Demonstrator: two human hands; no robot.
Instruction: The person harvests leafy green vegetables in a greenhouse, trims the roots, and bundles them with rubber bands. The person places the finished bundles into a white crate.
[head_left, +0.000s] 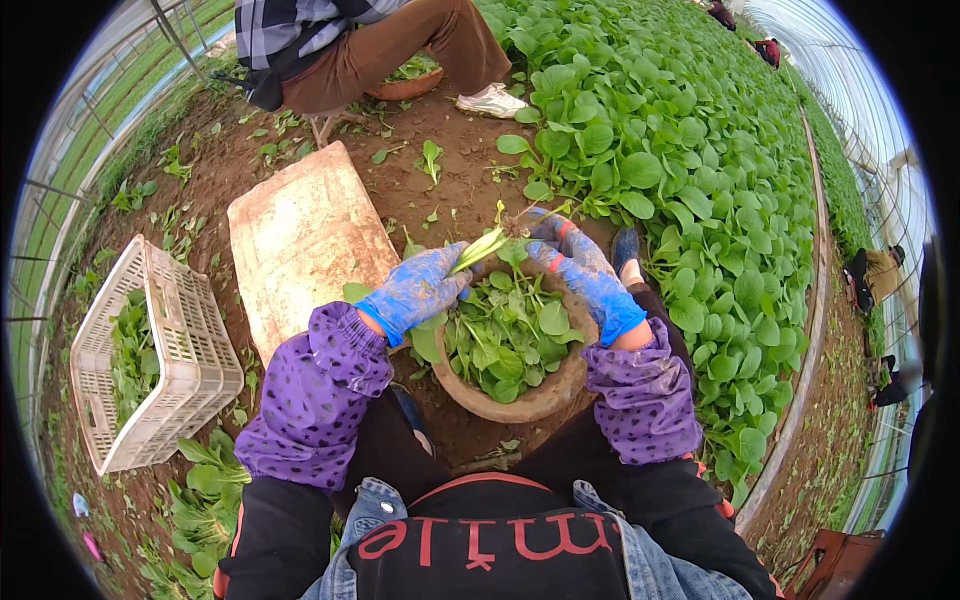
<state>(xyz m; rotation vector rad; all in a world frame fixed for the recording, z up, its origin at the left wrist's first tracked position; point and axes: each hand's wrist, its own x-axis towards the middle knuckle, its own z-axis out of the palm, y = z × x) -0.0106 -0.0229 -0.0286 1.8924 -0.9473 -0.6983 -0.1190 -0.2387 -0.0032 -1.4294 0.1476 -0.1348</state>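
My left hand (420, 289), in a muddy blue glove, is closed around the pale stems of a leafy green plant (484, 249). Its roots point up and right, towards my right hand (581, 274), also gloved in blue, with red bands on two fingers. The right fingertips are at the roots and a leaf; whether they pinch them is not clear. Below both hands a round, soil-coloured basin (480, 405) holds loose picked greens (510, 337). Some leaves stick out beneath my left hand.
A pale, soil-stained slab (307, 232) lies left of the basin. Farther left, a white plastic crate (191, 352) on its side contains greens. Dense leafy plants (720, 225) grow at right. A seated person (397, 45) is ahead, near another bowl (405, 88). Picked plants (202, 510) lie lower left.
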